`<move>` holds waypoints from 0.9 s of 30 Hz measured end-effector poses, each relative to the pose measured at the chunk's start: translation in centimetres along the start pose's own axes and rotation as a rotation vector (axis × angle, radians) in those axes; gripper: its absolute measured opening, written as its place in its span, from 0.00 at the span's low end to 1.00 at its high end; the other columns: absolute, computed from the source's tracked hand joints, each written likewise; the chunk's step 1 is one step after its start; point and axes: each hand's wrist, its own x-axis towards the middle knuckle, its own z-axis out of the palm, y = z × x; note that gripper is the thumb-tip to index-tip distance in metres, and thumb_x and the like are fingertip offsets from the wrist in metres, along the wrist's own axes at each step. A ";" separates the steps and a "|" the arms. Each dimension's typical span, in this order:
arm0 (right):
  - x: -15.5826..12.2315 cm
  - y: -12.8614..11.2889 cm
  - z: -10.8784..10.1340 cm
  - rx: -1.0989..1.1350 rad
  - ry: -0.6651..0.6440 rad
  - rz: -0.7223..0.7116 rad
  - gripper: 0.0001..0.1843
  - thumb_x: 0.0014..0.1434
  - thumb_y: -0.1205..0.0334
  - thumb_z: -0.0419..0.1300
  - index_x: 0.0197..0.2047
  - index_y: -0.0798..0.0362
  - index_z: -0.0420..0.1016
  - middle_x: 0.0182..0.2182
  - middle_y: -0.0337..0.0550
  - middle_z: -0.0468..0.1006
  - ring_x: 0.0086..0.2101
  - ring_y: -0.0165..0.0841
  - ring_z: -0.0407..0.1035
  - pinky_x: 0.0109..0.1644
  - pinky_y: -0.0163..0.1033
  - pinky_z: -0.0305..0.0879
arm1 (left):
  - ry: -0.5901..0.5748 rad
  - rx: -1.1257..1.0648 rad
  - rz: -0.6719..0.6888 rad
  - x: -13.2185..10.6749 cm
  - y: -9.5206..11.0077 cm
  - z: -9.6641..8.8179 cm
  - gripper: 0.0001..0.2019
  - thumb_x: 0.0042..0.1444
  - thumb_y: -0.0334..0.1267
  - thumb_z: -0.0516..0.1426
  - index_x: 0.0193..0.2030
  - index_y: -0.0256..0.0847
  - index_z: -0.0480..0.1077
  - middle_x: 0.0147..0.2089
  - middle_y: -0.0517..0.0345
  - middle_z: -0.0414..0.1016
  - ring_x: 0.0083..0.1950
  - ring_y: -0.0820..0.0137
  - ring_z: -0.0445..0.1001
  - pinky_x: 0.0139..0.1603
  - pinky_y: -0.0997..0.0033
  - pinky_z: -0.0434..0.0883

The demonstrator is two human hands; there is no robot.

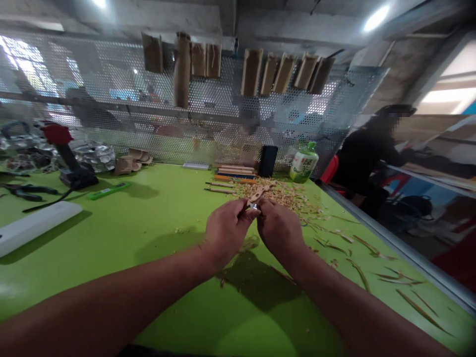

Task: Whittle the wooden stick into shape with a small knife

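Brown paper sleeves [253, 72] hang in a row on the perforated metal panel [111, 119] behind the far edge of the green bench [111, 238]; what is inside them cannot be told. Near that edge stands a plastic bottle [304, 163] with a green cap, its contents unclear.

Both forearms reach in from the near corners of the bench, converging at the middle, with the left hand [226, 230] and right hand [279, 230] close together, knuckles up and fingers curled. Together they hold a narrow carved wooden piece [262, 193] just above the bench. Its long axis runs diagonally, with its free end pointing up and right toward the far edge. A small metal blade [254, 206] glints between the hands; which hand holds it cannot be told.

Just beyond the hands lies a heap of wood shavings [271, 194], beside wooden-handled carving tools [219, 187]. A seated co-worker [372, 148] is beyond the bench's right edge.
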 end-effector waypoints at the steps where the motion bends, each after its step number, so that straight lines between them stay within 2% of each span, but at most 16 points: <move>1: 0.0 -0.1 0.0 -0.017 0.012 0.001 0.15 0.64 0.61 0.48 0.47 0.52 0.73 0.33 0.48 0.79 0.30 0.35 0.71 0.29 0.37 0.51 | 0.002 -0.040 -0.025 -0.1 0.1 0.1 0.16 0.61 0.51 0.51 0.34 0.40 0.69 0.31 0.58 0.69 0.31 0.71 0.62 0.30 0.72 0.52; 5: 0.2 -0.4 -0.2 -0.071 0.032 -0.012 0.15 0.64 0.62 0.49 0.50 0.50 0.72 0.34 0.47 0.79 0.31 0.35 0.71 0.29 0.37 0.51 | -0.032 -0.245 -0.149 -0.1 0.4 0.2 0.14 0.60 0.47 0.53 0.31 0.39 0.68 0.26 0.62 0.64 0.28 0.74 0.56 0.28 0.73 0.52; 11: 0.4 -0.3 -0.4 -0.073 0.016 -0.006 0.18 0.63 0.64 0.50 0.54 0.49 0.71 0.35 0.47 0.79 0.32 0.36 0.71 0.30 0.37 0.52 | -0.078 -0.417 -0.240 0.1 0.7 0.0 0.11 0.60 0.42 0.53 0.30 0.38 0.67 0.24 0.65 0.57 0.26 0.76 0.53 0.26 0.74 0.51; 14: 0.5 0.1 -0.2 0.015 0.003 0.038 0.19 0.61 0.66 0.51 0.54 0.49 0.71 0.37 0.47 0.80 0.32 0.36 0.72 0.30 0.36 0.53 | -0.174 -0.563 -0.377 0.1 1.0 -0.3 0.09 0.60 0.40 0.52 0.31 0.39 0.65 0.23 0.66 0.55 0.23 0.78 0.52 0.23 0.76 0.51; 17: 0.7 0.8 0.5 0.192 -0.028 0.067 0.17 0.61 0.64 0.51 0.52 0.49 0.73 0.37 0.45 0.81 0.32 0.36 0.73 0.31 0.35 0.56 | -0.263 -0.696 -0.481 0.3 1.2 -0.5 0.09 0.61 0.40 0.50 0.31 0.39 0.63 0.25 0.66 0.58 0.21 0.79 0.51 0.21 0.78 0.51; 22: 0.9 1.8 1.5 0.460 -0.028 0.052 0.16 0.62 0.60 0.51 0.49 0.50 0.75 0.35 0.43 0.81 0.32 0.35 0.73 0.33 0.34 0.61 | -0.254 -0.739 -0.371 0.8 0.3 -0.4 0.07 0.61 0.39 0.51 0.36 0.39 0.65 0.29 0.64 0.64 0.20 0.81 0.53 0.20 0.80 0.51; 27: 0.8 1.8 1.3 0.434 -0.011 0.005 0.15 0.62 0.60 0.51 0.45 0.50 0.77 0.32 0.43 0.81 0.31 0.34 0.72 0.33 0.35 0.60 | -0.248 -0.619 -0.251 0.9 -0.9 0.0 0.10 0.60 0.42 0.52 0.37 0.38 0.68 0.31 0.62 0.67 0.23 0.80 0.55 0.22 0.78 0.54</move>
